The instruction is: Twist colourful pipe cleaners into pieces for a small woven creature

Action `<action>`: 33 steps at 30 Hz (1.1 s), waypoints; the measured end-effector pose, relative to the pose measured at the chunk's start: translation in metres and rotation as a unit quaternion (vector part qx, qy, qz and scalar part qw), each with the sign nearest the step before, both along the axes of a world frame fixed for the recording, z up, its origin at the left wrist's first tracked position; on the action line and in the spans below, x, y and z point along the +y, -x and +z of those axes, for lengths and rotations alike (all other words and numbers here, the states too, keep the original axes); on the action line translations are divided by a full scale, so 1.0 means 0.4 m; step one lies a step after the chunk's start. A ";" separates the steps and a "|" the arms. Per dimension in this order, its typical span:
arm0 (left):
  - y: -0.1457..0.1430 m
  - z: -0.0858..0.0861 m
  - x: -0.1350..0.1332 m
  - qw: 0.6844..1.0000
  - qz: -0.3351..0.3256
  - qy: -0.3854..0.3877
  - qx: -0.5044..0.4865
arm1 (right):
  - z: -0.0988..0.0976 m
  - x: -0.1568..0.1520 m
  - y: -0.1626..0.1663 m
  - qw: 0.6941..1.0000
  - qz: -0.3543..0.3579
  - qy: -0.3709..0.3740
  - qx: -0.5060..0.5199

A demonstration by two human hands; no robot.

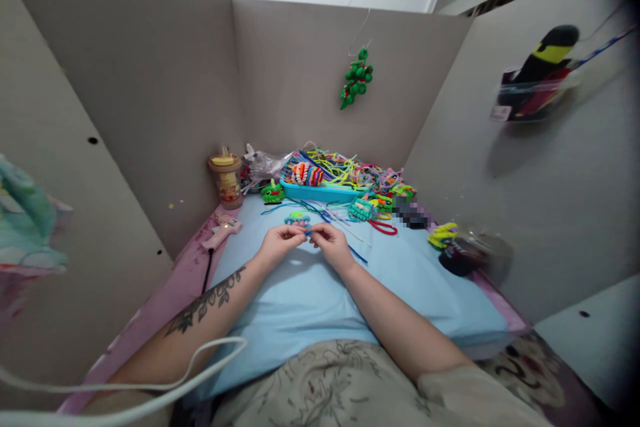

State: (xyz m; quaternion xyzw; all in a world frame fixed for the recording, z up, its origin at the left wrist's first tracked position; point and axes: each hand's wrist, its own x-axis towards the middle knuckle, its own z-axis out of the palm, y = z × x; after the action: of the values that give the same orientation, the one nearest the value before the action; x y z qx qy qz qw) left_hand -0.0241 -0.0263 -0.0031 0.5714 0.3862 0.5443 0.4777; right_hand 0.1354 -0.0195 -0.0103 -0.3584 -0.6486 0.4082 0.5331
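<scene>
My left hand (281,240) and my right hand (330,242) meet over a light blue cushion (310,300), fingers pinched together on a thin blue pipe cleaner (308,232). The strand trails off to the right past my right hand. Just beyond my fingertips lies a small teal and blue pipe-cleaner figure (297,218). My left forearm carries a dark tattoo.
A blue tray (320,192) heaped with coloured pipe cleaners stands at the back, with several finished figures around it. A pink glue gun (223,229) lies at the left, a jar (227,178) behind it. Grey cardboard walls enclose the space; a green figure (357,78) hangs on the back wall.
</scene>
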 end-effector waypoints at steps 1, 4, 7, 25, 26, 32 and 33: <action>0.000 -0.001 0.001 1.000 -0.003 0.002 -0.004 | 0.001 0.000 0.000 1.000 0.000 0.001 0.001; 0.001 -0.005 0.005 1.000 -0.007 0.009 -0.014 | 0.003 -0.003 0.002 1.000 0.000 0.004 0.004; 0.002 -0.008 0.007 1.000 -0.007 0.019 -0.015 | 0.007 -0.004 0.002 1.000 0.003 0.002 0.004; 0.000 -0.009 0.014 0.987 -0.019 0.114 -0.107 | 0.012 0.005 0.002 0.995 0.038 0.088 0.040; 0.000 -0.010 0.015 0.987 -0.024 0.119 -0.109 | 0.008 0.008 0.000 0.993 0.043 0.098 0.048; 0.006 -0.010 0.011 0.995 -0.035 0.090 -0.027 | 0.001 0.015 -0.010 0.971 0.110 0.197 0.079; 0.007 -0.008 0.009 0.996 -0.035 0.086 -0.014 | 0.004 0.013 -0.011 0.969 0.113 0.206 0.082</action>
State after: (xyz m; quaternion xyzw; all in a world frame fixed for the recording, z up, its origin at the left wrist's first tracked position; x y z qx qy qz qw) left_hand -0.0268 -0.0226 -0.0063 0.5339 0.4046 0.4999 0.5490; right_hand 0.1397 -0.0142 -0.0087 -0.3496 -0.5411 0.6188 0.4496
